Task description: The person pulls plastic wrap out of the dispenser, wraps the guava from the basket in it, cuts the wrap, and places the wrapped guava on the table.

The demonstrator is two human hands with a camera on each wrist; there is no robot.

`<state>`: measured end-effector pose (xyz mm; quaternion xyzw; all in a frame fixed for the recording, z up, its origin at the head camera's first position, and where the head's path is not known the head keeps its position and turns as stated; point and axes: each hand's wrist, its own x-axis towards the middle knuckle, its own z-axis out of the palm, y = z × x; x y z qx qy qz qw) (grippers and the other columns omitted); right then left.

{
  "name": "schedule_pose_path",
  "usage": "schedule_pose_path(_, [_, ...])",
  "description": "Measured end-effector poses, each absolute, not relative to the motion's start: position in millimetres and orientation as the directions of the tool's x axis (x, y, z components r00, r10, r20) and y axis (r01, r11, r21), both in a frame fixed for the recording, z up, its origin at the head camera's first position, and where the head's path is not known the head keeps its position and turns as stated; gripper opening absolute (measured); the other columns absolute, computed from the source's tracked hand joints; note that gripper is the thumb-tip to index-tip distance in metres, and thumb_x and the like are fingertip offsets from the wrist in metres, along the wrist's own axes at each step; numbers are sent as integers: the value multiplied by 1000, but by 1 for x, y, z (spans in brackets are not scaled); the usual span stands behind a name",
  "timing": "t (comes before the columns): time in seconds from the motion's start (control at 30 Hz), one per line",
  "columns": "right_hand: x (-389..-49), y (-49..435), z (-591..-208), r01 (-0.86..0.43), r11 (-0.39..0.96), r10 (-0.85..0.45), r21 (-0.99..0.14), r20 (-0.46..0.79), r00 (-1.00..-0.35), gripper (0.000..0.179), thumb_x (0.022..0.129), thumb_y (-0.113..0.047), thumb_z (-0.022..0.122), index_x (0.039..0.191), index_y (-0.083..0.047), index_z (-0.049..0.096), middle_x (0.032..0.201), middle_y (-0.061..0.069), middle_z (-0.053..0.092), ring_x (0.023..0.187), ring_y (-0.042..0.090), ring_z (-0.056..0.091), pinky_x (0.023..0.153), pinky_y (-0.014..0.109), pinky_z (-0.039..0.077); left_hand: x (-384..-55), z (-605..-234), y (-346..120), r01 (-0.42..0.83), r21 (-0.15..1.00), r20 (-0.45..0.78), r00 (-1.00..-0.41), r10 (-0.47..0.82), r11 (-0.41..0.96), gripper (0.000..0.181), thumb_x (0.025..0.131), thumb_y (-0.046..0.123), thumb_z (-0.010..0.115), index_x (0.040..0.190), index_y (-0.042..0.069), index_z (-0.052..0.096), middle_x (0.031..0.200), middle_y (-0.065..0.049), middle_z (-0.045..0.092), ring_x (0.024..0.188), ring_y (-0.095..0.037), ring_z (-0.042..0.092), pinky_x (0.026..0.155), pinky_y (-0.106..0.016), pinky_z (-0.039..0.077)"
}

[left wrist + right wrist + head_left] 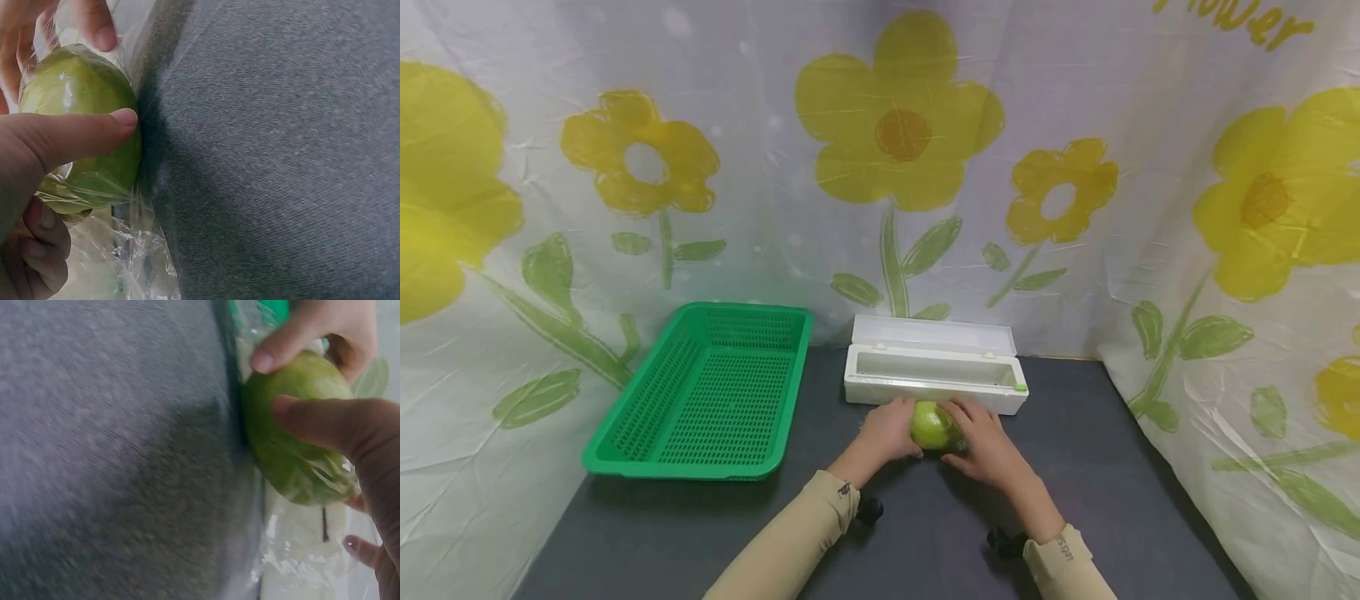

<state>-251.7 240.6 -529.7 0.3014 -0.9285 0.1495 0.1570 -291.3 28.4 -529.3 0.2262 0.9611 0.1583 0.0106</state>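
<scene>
A smooth green fruit (931, 426), partly covered in clear plastic film (140, 250), sits between both hands just in front of a white film dispenser box (925, 390). From the left, my left hand (891, 431) holds it; its thumb (81, 139) lies across the fruit's side in the left wrist view. My right hand (983, 442) grips the other side, with its thumb (319, 422) pressed on the skin in the right wrist view. Loose film crinkles around the fruit's ends. The dispenser's lid (932, 334) stands raised at the back.
A green perforated basket (775, 400) stands on the dark grey tabletop (917, 542) to the left. Behind and at both sides hangs a white curtain (760, 142) printed with yellow flowers. A small green piece (1020, 387) sits at the dispenser's right end.
</scene>
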Motion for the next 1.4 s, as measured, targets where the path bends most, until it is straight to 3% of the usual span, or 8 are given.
schedule_pose_path(0.23, [-260,230,-536,-567,792,-459,-224,393,-797,86,64,-8,103,137,-9,58,140,18,58,127,45,58,97,68,47,-298,-526,28,422,352,47,-899,435,835,72,67,32,103,121,5,65,108,-9,71,97,-25,70,80,-43,60])
schedule_pose_path(0.4, [-268,229,-535,-544,805,-446,-237,363,-818,80,67,-9,101,134,-9,58,138,18,59,125,44,59,97,68,47,-297,-526,27,405,365,57,-909,414,839,76,67,32,103,121,3,60,104,-10,71,93,-26,71,76,-43,59])
schedule_pose_path(0.6, [-274,233,-532,-528,813,-446,-246,321,-836,79,70,-15,101,135,-9,58,136,15,62,125,41,60,98,66,46,-286,-523,27,416,328,128,-909,397,848,86,69,37,102,134,4,56,114,-10,68,89,-27,72,70,-43,59])
schedule_pose_path(0.73, [-279,235,-529,-510,825,-437,-243,298,-849,80,70,-16,101,136,-9,58,135,14,63,126,39,62,101,68,45,-282,-523,30,470,289,199,-881,428,834,83,76,38,98,143,10,58,125,-7,62,91,-24,71,70,-41,59])
schedule_pose_path(0.97, [-281,233,-529,-508,821,-436,-258,289,-852,79,69,-14,101,136,-10,59,134,15,65,125,39,62,103,69,44,-283,-528,32,485,268,254,-869,425,832,68,82,33,94,138,12,61,123,-4,62,89,-20,70,69,-38,58])
schedule_pose_path(1.4, [-270,244,-535,-506,832,-391,-230,404,-827,81,70,-13,101,139,-6,61,134,18,62,126,43,59,98,70,46,-286,-532,29,482,301,249,-872,420,823,72,80,33,95,138,8,61,128,-6,64,89,-25,73,70,-41,60])
